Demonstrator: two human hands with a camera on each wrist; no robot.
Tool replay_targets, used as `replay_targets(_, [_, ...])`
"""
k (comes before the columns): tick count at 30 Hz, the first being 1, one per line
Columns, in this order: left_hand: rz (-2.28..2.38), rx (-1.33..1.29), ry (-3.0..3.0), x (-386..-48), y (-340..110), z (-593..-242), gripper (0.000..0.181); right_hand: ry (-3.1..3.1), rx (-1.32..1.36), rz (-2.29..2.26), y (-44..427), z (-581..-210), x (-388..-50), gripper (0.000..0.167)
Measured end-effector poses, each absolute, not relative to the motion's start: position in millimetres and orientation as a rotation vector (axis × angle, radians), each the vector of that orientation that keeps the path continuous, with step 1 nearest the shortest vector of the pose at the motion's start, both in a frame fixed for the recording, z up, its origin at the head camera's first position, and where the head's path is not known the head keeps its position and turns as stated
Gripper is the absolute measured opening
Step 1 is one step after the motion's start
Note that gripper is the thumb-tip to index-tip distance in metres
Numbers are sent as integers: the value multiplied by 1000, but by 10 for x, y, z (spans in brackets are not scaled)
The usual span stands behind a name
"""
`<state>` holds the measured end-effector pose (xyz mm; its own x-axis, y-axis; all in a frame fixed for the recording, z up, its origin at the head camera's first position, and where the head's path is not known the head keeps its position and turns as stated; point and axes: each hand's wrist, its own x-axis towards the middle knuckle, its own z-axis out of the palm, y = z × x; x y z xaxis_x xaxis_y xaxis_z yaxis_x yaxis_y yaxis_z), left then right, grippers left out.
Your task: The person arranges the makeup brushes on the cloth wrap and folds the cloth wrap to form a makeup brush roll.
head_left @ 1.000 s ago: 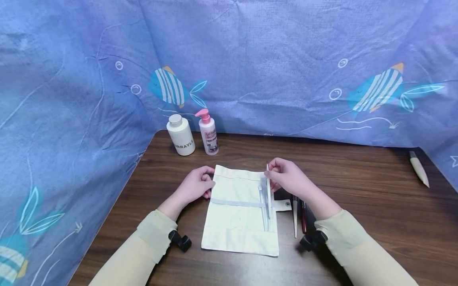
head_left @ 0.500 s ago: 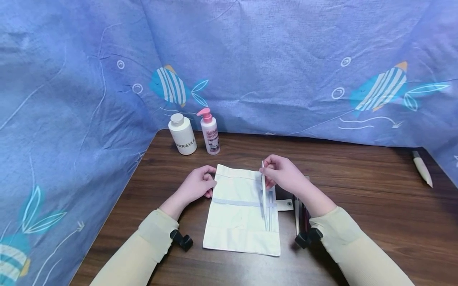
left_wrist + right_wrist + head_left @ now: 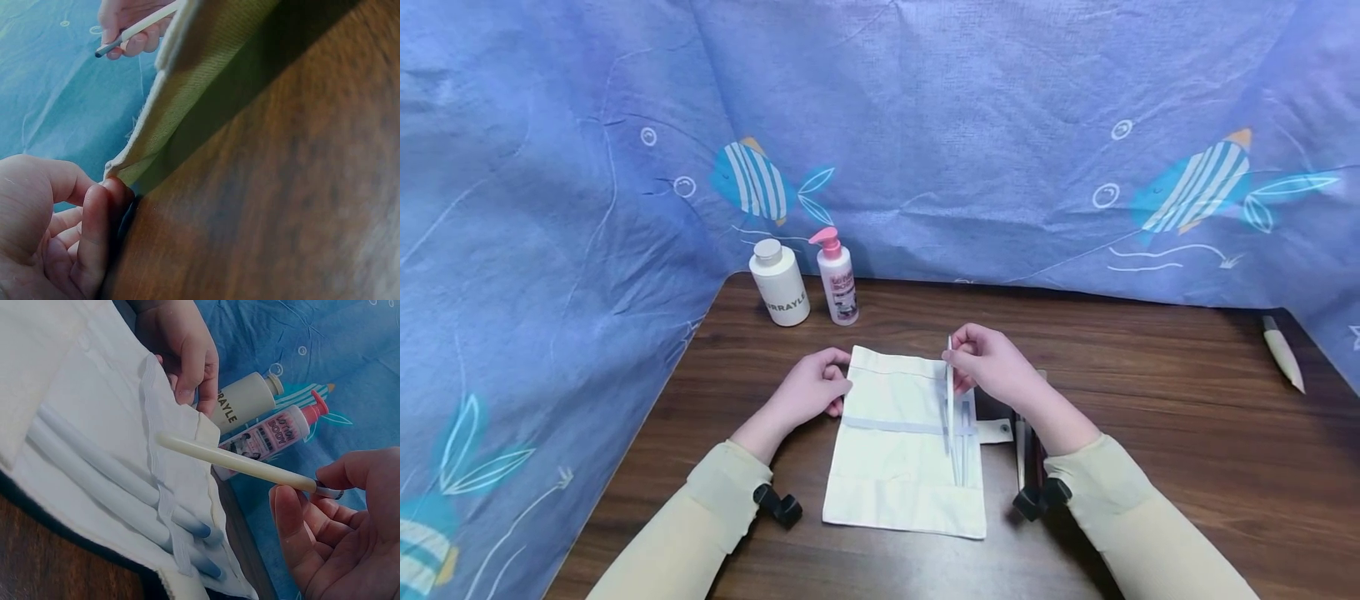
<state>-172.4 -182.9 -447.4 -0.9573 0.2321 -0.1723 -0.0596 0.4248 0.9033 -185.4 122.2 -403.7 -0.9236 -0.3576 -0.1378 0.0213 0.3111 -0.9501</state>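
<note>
An off-white cloth brush roll lies unfolded on the table, with a pale elastic band across it. My left hand pinches its upper left corner between thumb and finger. Near its grey, dark-tipped end, my right hand holds a slim cream-handled brush. The brush's plain handle end points down over the right part of the cloth, close to the band. Two slim pale sticks lie side by side under the band, their lower ends inside the bottom pocket.
Several more brushes lie beside the snap strap, partly under my right forearm. Behind stand a white bottle and a pink-topped pump bottle. A cream, pointed tool lies at the far right.
My right hand has shifted a little left with the brush, away from the two sticks, then stayed nearly still. The left hand keeps its place at the corner.
</note>
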Motion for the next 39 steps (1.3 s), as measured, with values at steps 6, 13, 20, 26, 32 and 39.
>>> replay_targets(6, [1543, 150, 2412, -1718, -1832, -4468, 42, 2257, -295, -1663, 1226, -4070, -1855, 21])
replay_targets(13, [1537, 156, 2410, -1717, -1822, -4466, 42, 2253, -236, -1688, 1241, -4100, -1869, 21])
replay_targets(20, [1527, 141, 2420, -1714, -1825, -4455, 41, 2266, -199, -1724, 1224, -4121, -1893, 21])
replay_targets(26, [1531, 132, 2419, -1719, -1821, -4443, 41, 2283, -191, -1763, 1224, -4132, -1901, 17])
replay_targets(32, [1519, 132, 2424, -1723, -1820, -4453, 41, 2300, -169, -1760, 1233, -4149, -1909, 19])
replay_targets(39, [1534, 128, 2416, -1708, -1824, -4471, 41, 2286, -152, -1813, 1217, -4175, -1906, 18])
